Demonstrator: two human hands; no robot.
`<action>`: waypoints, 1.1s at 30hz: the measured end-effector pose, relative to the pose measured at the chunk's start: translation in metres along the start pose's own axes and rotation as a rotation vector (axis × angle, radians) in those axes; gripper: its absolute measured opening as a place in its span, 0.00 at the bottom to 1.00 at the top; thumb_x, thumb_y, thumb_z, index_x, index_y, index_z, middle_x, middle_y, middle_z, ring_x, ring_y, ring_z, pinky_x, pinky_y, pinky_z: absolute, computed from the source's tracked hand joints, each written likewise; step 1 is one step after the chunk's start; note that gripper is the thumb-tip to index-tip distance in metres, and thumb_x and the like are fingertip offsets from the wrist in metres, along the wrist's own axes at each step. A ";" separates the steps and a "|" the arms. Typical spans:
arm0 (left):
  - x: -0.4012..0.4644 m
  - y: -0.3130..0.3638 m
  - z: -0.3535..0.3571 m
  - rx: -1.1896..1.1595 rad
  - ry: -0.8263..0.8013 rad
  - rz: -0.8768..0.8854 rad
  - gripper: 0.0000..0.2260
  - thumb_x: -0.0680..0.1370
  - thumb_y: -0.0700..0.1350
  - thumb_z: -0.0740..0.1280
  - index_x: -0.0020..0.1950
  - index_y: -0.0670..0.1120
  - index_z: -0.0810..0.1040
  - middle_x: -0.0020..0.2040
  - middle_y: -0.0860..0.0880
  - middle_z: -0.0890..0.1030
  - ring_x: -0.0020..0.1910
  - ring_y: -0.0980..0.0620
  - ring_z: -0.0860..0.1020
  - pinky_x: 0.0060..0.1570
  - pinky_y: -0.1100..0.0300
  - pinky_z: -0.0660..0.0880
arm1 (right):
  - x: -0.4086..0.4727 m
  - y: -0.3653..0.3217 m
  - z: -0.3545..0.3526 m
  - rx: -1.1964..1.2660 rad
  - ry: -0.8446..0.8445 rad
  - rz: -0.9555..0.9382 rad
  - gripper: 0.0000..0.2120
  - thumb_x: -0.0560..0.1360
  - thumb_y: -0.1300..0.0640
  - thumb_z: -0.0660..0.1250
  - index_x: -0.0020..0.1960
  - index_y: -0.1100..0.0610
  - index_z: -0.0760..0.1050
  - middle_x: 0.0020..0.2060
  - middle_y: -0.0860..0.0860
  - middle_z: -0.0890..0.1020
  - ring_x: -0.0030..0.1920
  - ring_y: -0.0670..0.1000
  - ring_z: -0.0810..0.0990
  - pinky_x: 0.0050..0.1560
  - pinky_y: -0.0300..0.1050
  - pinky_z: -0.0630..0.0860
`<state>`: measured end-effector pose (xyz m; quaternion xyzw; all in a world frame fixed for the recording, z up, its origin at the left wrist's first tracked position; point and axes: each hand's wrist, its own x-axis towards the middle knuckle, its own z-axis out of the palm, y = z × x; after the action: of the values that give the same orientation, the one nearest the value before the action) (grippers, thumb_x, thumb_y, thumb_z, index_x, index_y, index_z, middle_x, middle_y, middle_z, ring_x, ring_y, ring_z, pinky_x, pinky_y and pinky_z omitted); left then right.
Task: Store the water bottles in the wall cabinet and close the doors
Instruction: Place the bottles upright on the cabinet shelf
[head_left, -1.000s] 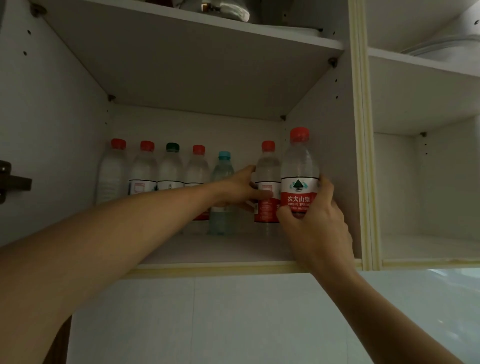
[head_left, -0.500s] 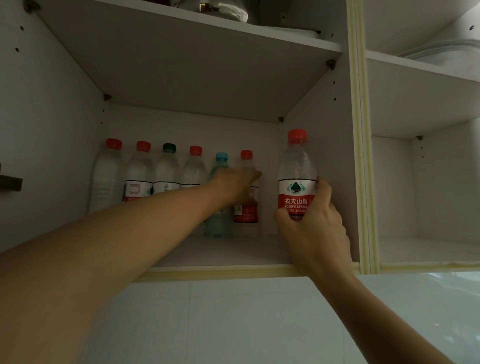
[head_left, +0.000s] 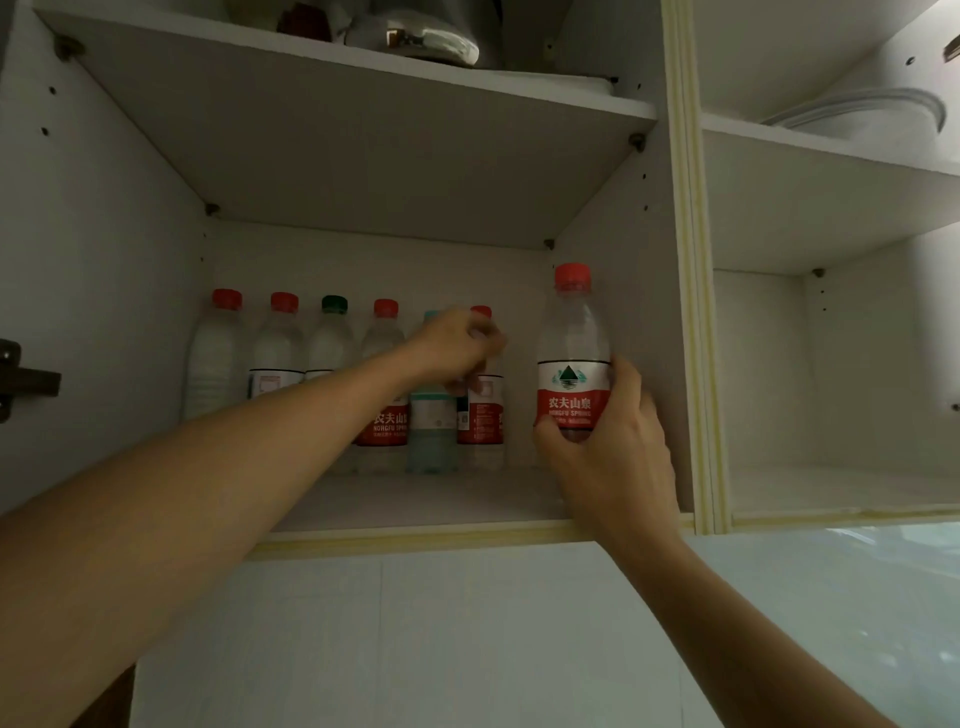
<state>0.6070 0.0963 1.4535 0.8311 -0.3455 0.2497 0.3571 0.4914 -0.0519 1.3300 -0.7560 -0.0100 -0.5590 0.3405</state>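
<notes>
The left hand (head_left: 457, 340) has let go of the sixth bottle (head_left: 482, 395), fingers loose, while right hand (head_left: 608, 441) fingers grip the last bottle (head_left: 572, 358) at 3 o'clock, ready to go in

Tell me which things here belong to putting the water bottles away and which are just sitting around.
Part of the job:
- bottle held in the right hand
- row of bottles at the back of the shelf
- left hand reaching at that row

Just sitting there:
- shiny pot on the shelf above
- white dish in the right-hand compartment
</notes>
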 end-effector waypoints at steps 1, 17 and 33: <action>-0.009 0.010 -0.005 -0.189 -0.016 -0.012 0.18 0.83 0.54 0.64 0.70 0.47 0.74 0.53 0.43 0.82 0.35 0.55 0.84 0.32 0.62 0.79 | 0.000 -0.001 -0.001 0.042 -0.021 -0.010 0.42 0.72 0.42 0.75 0.78 0.47 0.55 0.63 0.50 0.75 0.56 0.50 0.77 0.52 0.50 0.79; -0.093 0.022 -0.027 -0.277 0.117 -0.100 0.33 0.69 0.54 0.80 0.69 0.57 0.68 0.56 0.55 0.79 0.51 0.57 0.79 0.43 0.59 0.77 | -0.007 -0.013 -0.014 0.017 -0.258 -0.033 0.36 0.73 0.34 0.59 0.78 0.42 0.57 0.73 0.47 0.68 0.71 0.52 0.68 0.67 0.61 0.72; -0.132 -0.076 -0.094 0.110 0.512 -0.326 0.43 0.72 0.56 0.77 0.81 0.50 0.58 0.76 0.44 0.70 0.72 0.40 0.71 0.67 0.47 0.70 | 0.001 -0.007 -0.005 -0.118 -0.304 -0.023 0.41 0.76 0.53 0.72 0.81 0.46 0.52 0.80 0.49 0.56 0.78 0.57 0.59 0.71 0.61 0.69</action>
<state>0.5642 0.2590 1.3923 0.8038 -0.0924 0.4088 0.4222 0.4853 -0.0492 1.3355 -0.8503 -0.0370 -0.4417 0.2836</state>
